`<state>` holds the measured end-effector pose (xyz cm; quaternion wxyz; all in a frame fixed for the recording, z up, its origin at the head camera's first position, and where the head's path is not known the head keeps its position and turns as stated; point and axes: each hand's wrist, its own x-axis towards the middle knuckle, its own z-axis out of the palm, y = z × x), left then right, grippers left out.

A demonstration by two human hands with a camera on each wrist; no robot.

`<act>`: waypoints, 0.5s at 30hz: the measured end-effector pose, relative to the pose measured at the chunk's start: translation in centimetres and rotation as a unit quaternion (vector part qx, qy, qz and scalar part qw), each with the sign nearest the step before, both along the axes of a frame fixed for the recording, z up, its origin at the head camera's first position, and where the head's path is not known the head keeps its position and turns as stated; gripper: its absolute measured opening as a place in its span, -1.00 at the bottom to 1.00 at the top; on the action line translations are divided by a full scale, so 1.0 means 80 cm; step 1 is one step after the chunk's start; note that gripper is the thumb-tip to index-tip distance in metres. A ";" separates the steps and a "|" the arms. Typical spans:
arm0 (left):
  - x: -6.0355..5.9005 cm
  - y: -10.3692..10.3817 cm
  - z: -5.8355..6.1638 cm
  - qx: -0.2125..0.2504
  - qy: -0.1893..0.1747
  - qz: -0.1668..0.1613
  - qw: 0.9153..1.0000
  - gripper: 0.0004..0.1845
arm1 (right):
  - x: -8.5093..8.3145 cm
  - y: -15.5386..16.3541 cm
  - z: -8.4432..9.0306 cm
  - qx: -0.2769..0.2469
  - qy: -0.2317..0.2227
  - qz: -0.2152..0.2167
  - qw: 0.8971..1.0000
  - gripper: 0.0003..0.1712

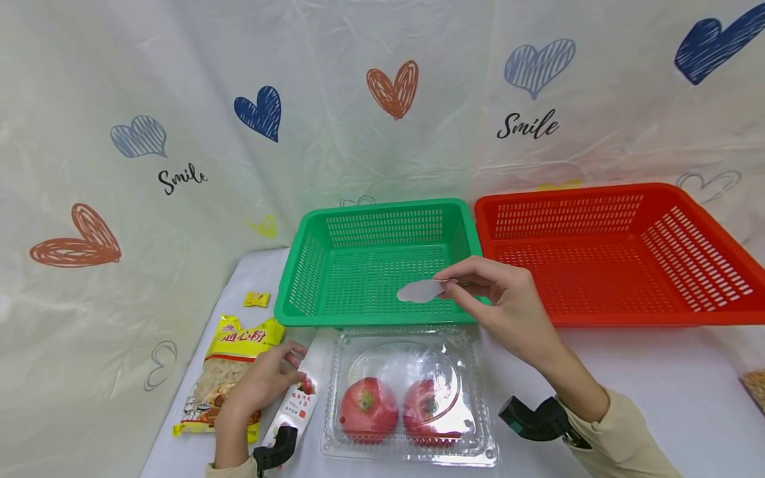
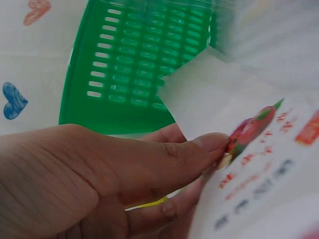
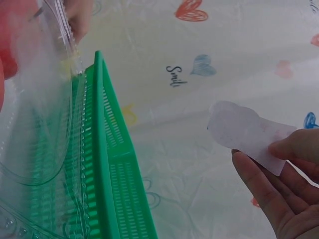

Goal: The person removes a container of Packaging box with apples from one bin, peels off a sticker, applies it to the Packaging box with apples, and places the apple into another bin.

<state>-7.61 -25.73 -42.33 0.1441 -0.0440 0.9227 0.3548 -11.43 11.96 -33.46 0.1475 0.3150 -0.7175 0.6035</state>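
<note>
Centrally in the head view, the right hand (image 1: 508, 299) pinches a peeled sticker (image 1: 421, 291) above the green basket (image 1: 311, 265), while the left hand (image 1: 263, 382) pins the label strip (image 1: 299, 405) beside the tomato box (image 1: 412, 398) at lower centre, steadying it.

White table (image 1: 645, 378): green basket (image 1: 382, 265) 12 o'clock, red basket (image 1: 615, 255) 2 o'clock, tomato clamshell (image 1: 409, 398) centre, pasta bag (image 1: 230, 372) 9 o'clock.

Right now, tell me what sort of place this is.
Probably a staged tabletop set, not a real kitchen: a heart-printed "Smile" sheet hangs as backdrop, and a green basket and red basket sit empty behind a clear box of tomatoes.
</note>
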 end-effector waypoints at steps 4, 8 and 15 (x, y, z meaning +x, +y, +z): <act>-0.002 0.001 -0.004 0.008 0.011 0.006 1.000 -0.65 | 0.000 0.000 0.000 0.007 0.002 0.000 1.000 -0.66; -0.003 0.003 -0.006 0.009 0.021 0.007 1.000 -0.65 | 0.000 -0.001 0.000 0.010 0.002 -0.002 1.000 -0.66; -0.004 0.007 -0.004 -0.003 0.020 0.016 1.000 -0.65 | 0.000 -0.002 -0.001 0.008 -0.002 0.005 1.000 -0.67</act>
